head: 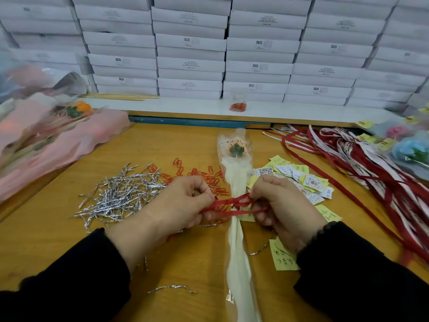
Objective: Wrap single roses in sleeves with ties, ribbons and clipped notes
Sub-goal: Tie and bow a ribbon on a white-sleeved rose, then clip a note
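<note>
Black sleeves (69,275) nearest, both cut off by the lower edge. Cream sleeve (236,247) laid lengthwise on wooden table (69,233), its near end running out of view. Stray silver tie (173,288) beside it.

Left hand (185,203) and right hand (281,205) on either side of the sleeve's narrowed middle, fingers curled, each pinching red ribbon (232,205) looped across the sleeve. Fingertips partly hidden under knuckles; knot form not discernible.

Farther along, rose (235,148) inside the sleeve, head pointing away; colour washed out by the film.

Left of hands: silver ties (120,191) in a heap, red paper clips (204,175) scattered. Right: notes (301,180), writing illegible; loose ribbons (371,163).

Far left: pink wrapped flowers (46,140), blurred. Far right: finished roses (411,147), cropped. Behind: bagged clips (238,105) on a ledge, stacked white boxes (190,43), small print unreadable.
</note>
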`<state>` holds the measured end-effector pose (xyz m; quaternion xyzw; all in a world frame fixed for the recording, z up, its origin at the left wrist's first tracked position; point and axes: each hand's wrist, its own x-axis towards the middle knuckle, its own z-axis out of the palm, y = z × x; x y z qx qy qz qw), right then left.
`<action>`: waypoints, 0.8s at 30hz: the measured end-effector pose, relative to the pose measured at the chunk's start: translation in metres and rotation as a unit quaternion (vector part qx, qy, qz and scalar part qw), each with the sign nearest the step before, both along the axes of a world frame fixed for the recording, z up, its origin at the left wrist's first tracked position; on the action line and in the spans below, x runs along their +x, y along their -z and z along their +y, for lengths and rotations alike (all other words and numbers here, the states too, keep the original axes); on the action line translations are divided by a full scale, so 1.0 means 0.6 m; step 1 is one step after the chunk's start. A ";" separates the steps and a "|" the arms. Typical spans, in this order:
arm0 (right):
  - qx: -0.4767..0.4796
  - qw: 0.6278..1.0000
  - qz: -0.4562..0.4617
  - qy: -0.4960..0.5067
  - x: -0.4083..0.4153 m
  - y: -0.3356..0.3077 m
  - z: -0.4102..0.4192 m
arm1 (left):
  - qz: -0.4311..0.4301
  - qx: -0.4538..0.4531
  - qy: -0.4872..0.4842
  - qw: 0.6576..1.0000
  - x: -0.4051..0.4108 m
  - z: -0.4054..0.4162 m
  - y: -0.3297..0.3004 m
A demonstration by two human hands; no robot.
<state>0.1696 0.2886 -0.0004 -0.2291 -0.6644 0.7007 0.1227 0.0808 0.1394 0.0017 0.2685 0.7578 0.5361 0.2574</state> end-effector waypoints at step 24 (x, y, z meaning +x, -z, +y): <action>0.260 0.956 -0.014 -0.137 0.010 -0.024 0.008 | 0.095 0.015 0.043 0.994 -0.004 0.001 0.000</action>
